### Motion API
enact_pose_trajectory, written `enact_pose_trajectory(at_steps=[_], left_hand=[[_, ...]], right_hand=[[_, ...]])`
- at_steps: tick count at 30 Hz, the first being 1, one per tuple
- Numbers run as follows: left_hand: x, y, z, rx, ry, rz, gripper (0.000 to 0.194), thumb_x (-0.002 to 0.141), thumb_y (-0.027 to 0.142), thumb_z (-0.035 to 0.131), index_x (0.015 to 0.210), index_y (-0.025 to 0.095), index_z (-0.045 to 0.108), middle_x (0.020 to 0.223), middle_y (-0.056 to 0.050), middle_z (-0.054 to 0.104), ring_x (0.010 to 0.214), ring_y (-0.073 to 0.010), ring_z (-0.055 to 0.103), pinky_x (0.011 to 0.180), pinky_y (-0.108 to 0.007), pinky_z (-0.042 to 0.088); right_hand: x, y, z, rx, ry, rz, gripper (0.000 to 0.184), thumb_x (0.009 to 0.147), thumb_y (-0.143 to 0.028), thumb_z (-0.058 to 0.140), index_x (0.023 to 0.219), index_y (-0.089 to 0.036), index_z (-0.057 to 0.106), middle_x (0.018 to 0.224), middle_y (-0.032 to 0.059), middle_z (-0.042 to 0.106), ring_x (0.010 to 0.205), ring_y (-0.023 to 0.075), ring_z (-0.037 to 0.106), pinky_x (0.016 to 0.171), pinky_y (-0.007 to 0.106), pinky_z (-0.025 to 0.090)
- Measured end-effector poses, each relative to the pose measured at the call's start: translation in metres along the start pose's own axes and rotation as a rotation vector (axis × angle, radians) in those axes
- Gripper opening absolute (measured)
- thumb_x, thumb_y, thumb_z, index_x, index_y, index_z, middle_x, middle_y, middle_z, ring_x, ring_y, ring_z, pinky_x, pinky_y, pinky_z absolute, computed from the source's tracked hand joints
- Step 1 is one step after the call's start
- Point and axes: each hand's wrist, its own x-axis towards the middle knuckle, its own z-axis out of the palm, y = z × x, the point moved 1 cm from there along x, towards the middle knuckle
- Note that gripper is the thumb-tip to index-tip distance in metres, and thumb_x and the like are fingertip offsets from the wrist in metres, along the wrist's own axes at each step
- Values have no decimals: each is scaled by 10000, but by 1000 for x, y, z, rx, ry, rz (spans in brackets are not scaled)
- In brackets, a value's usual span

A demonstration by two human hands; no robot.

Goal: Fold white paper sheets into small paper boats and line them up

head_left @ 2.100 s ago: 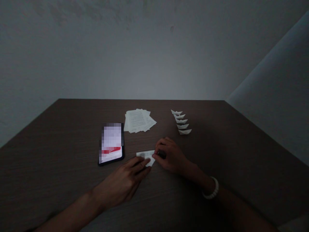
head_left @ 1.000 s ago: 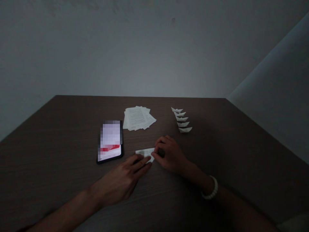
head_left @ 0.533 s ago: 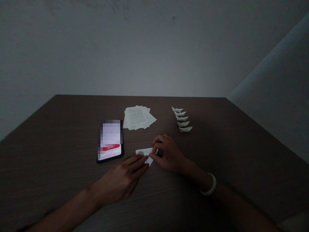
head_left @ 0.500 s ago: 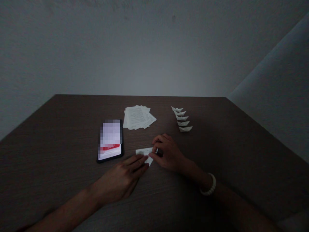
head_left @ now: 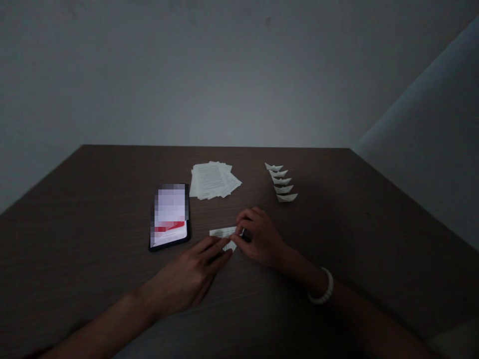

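Note:
A small piece of printed paper [head_left: 223, 232], partly folded, lies on the table between my hands, its lower part tapering downward. My left hand [head_left: 192, 271] comes in from the lower left, its fingers stretched out and resting on the paper's lower edge. On the other side, my right hand [head_left: 260, 237] has thumb and fingers bent together in a pinch at the paper's right end, hiding that end. A white bracelet [head_left: 327, 286] circles my right wrist.
A phone [head_left: 169, 217] with its screen lit lies left of the paper. Behind it is a loose stack of printed paper sheets [head_left: 213, 180]. Several small folded paper boats [head_left: 283, 181] stand in a row at the right. The brown table [head_left: 112, 169] meets a grey wall.
Both hands stay at the paper, with only slight finger movement. The left fingers have shifted a little along the paper's lower part. The whole view has tilted slightly.

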Motion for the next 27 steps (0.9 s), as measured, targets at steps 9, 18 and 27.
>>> enact_pose_trajectory(at_steps=[9,18,27], left_hand=[[2,2,-3,-6,-25,-7,444,829,110,453,1258,63,557,1378,-168,492,1256,-309,447,1011,-430,424],[4,3,-3,-3,-1,0,439,841,117,436,1260,66,556,1345,-162,527,1237,-296,465,991,-430,439],[4,-1,-6,-66,20,30,420,853,112,430,1251,64,558,1320,-152,550,1199,-277,485,980,-405,438]], right_hand=[[-4,4,-36,53,78,-125,87,839,-178,602,919,-203,583,965,57,629,925,206,549,850,363,444],[-42,-8,-34,-171,-325,-563,108,855,-152,533,923,-158,617,1300,56,575,1112,214,520,933,368,447],[-38,-10,-34,-206,-352,-598,150,872,-149,523,981,-114,621,1257,95,587,1147,206,509,1009,334,427]])
